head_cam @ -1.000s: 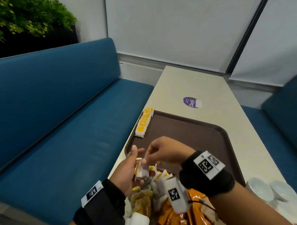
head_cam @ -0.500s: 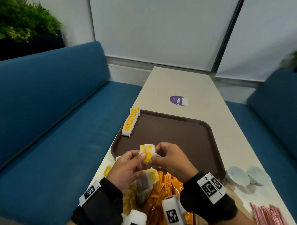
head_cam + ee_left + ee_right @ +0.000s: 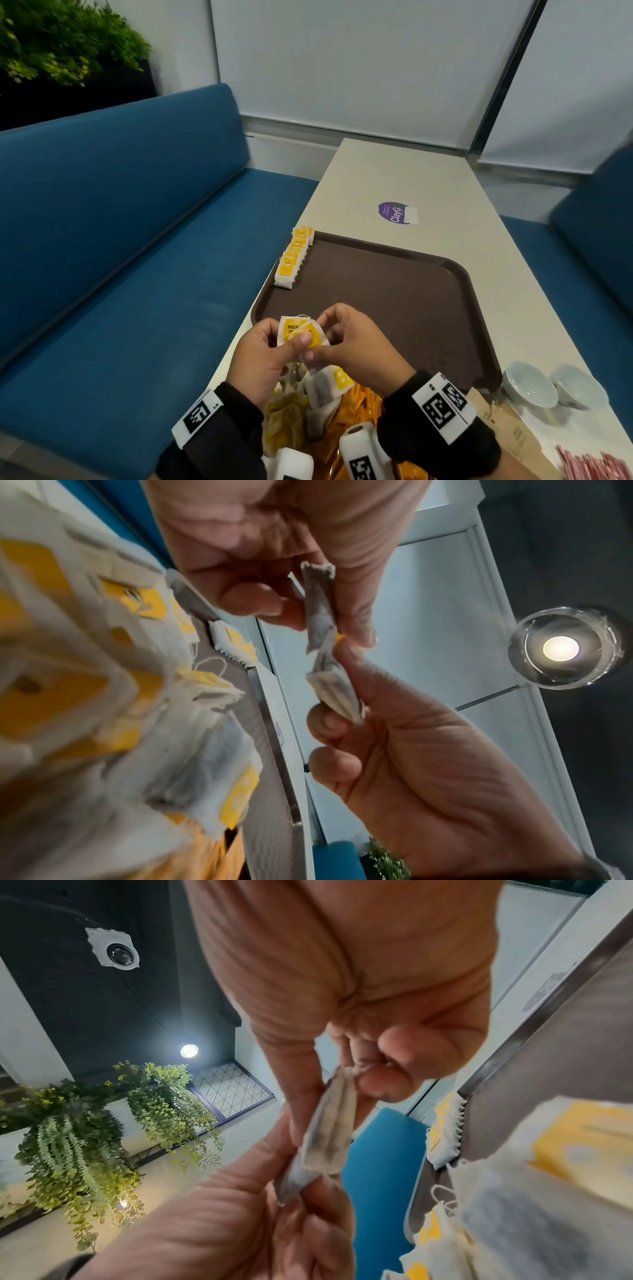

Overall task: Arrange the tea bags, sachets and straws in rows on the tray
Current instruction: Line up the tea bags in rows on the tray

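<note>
While both hands work above the near edge of the tray (image 3: 445,274), the left hand (image 3: 263,359) pinches a small stack of tea bags (image 3: 297,331) between thumb and curled fingers, and the right hand (image 3: 356,346) pinches the same stack from the other side. Held face to face like this, the bags can be squared up before they go down as one batch; that is my reading, not something shown. From the left wrist the paper edges (image 3: 320,610) look crumpled between the fingertips. Just below the hands lies the loose heap of tea bags (image 3: 322,390) over orange sachets (image 3: 356,411). Farther out, a finished row of tea bags (image 3: 294,258) stands on edge along the tray's left rim, leaving room for more rows. Pink straws (image 3: 592,466) lie on the table (image 3: 428,178) at the near right, beside two white bowls (image 3: 555,385).
</note>
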`<state>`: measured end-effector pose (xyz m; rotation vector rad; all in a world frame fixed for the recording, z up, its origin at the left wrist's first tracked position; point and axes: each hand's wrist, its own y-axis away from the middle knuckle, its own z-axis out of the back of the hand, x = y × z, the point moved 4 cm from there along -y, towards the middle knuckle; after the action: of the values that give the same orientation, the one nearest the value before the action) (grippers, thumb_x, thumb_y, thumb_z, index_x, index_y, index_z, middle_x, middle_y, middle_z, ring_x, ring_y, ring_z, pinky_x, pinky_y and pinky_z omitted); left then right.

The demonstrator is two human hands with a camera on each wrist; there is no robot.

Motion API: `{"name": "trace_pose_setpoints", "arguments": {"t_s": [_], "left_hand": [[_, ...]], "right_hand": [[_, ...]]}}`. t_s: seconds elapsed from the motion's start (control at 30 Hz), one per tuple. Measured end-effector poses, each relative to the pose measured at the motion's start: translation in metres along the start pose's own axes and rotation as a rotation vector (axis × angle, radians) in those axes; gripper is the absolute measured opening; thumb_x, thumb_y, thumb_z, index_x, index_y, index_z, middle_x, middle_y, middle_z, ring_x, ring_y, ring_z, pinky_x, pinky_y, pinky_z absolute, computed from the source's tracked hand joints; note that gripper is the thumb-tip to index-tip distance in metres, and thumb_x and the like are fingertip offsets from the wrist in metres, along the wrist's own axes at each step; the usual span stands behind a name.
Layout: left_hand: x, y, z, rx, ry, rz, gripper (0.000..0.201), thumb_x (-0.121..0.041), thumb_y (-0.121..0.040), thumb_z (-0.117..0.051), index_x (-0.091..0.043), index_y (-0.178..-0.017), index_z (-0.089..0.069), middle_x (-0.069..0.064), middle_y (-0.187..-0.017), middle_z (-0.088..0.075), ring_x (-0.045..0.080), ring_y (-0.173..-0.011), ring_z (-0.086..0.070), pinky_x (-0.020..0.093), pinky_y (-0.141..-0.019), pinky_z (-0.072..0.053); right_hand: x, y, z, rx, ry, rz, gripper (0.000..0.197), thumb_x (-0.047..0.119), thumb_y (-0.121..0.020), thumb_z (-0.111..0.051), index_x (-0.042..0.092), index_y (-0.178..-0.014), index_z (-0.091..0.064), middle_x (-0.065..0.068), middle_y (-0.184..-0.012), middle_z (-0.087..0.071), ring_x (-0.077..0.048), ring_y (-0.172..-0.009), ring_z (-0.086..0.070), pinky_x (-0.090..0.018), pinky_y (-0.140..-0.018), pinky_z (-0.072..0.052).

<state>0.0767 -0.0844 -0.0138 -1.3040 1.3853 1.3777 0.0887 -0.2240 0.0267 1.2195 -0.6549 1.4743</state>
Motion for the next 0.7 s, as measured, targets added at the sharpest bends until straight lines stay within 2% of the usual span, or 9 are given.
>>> {"name": "trace_pose_setpoints", "arguments": {"t_s": [0.1,0.17,0.23,0.3,0.37,0.47,0.53,0.6,0.7], "left_hand": [[0.000,-0.005,0.011,-0.025,-0.021,0.008,0.015,-0.015,-0.077,-0.070,-0.006,-0.077,-0.058,0.004,-0.062,-0.061,0.012,-0.053,-0.053,0.022,-0.045,-0.040],[0.001,-0.011,0.021,-0.052,-0.015,0.017,0.012,-0.017,-0.082,-0.066,-0.008,-0.078,-0.059,0.002,-0.064,-0.063,0.012,-0.056,-0.056,0.022,-0.048,-0.043],[0.001,-0.016,0.031,-0.070,-0.012,0.023,0.014,-0.019,-0.085,-0.062,-0.006,-0.078,-0.060,0.004,-0.067,-0.063,0.010,-0.057,-0.059,0.022,-0.049,-0.044],[0.001,-0.021,0.039,-0.070,0.010,0.026,0.017,-0.017,-0.088,-0.059,-0.004,-0.078,-0.058,0.007,-0.068,-0.060,0.006,-0.052,-0.060,0.020,-0.046,-0.043],[0.002,-0.025,0.046,-0.066,0.027,0.037,0.015,-0.014,-0.089,-0.057,-0.002,-0.079,-0.058,0.008,-0.069,-0.061,0.004,-0.053,-0.062,0.016,-0.043,-0.043],[0.005,-0.031,0.057,-0.068,0.024,0.050,0.013,-0.012,-0.090,-0.056,-0.005,-0.081,-0.062,0.008,-0.077,-0.065,0.009,-0.065,-0.062,0.018,-0.047,-0.043],[0.006,-0.034,0.064,-0.066,0.020,0.059,0.013,-0.010,-0.091,-0.055,-0.007,-0.081,-0.064,0.005,-0.077,-0.067,0.012,-0.070,-0.058,0.021,-0.051,-0.042],[0.006,-0.035,0.069,-0.063,0.029,0.072,0.014,-0.009,-0.091,-0.055,-0.008,-0.081,-0.065,0.000,-0.072,-0.068,0.009,-0.066,-0.058,0.021,-0.052,-0.043],[0.007,-0.035,0.076,-0.059,0.004,0.073,0.013,-0.009,-0.090,-0.056,-0.010,-0.081,-0.066,0.004,-0.078,-0.068,0.012,-0.072,-0.054,0.024,-0.061,-0.042]], "right_hand": [[0.006,-0.013,-0.002,0.057,0.064,-0.029,0.021,0.004,-0.075,-0.076,0.009,-0.087,-0.060,-0.014,-0.083,-0.071,-0.020,-0.071,-0.069,-0.034,-0.074,-0.056],[0.012,-0.024,0.000,0.056,0.065,-0.043,0.014,0.005,-0.078,-0.074,0.011,-0.077,-0.062,-0.007,-0.074,-0.069,-0.014,-0.064,-0.065,-0.030,-0.067,-0.054],[0.019,-0.041,0.005,-0.017,0.074,-0.045,0.014,0.005,-0.079,-0.073,0.012,-0.073,-0.062,-0.003,-0.069,-0.065,-0.007,-0.058,-0.059,-0.021,-0.061,-0.050],[0.024,-0.066,0.010,-0.083,0.095,-0.076,0.011,0.005,-0.082,-0.069,0.009,-0.075,-0.062,0.000,-0.065,-0.060,-0.002,-0.050,-0.052,-0.012,-0.045,-0.041],[0.024,-0.096,0.011,-0.100,0.094,-0.133,0.015,0.008,-0.086,-0.066,0.009,-0.072,-0.060,-0.002,-0.061,-0.056,-0.009,-0.050,-0.046,-0.017,-0.039,-0.035],[0.015,-0.143,0.008,-0.107,0.171,-0.208,0.023,0.011,-0.088,-0.063,0.016,-0.068,-0.054,0.000,-0.061,-0.048,-0.011,-0.051,-0.042,-0.020,-0.046,-0.034],[0.005,-0.165,0.002,-0.097,0.164,-0.269,0.025,0.012,-0.087,-0.063,0.020,-0.068,-0.049,0.002,-0.067,-0.048,-0.009,-0.056,-0.045,-0.019,-0.051,-0.041],[-0.004,-0.180,-0.006,-0.065,0.151,-0.332,0.025,0.010,-0.086,-0.064,0.020,-0.069,-0.048,0.002,-0.073,-0.051,-0.009,-0.062,-0.050,-0.020,-0.060,-0.048],[-0.015,-0.191,-0.016,-0.049,0.126,-0.403,0.024,0.006,-0.085,-0.062,0.017,-0.071,-0.048,-0.001,-0.076,-0.053,-0.011,-0.065,-0.054,-0.021,-0.062,-0.051]]}}
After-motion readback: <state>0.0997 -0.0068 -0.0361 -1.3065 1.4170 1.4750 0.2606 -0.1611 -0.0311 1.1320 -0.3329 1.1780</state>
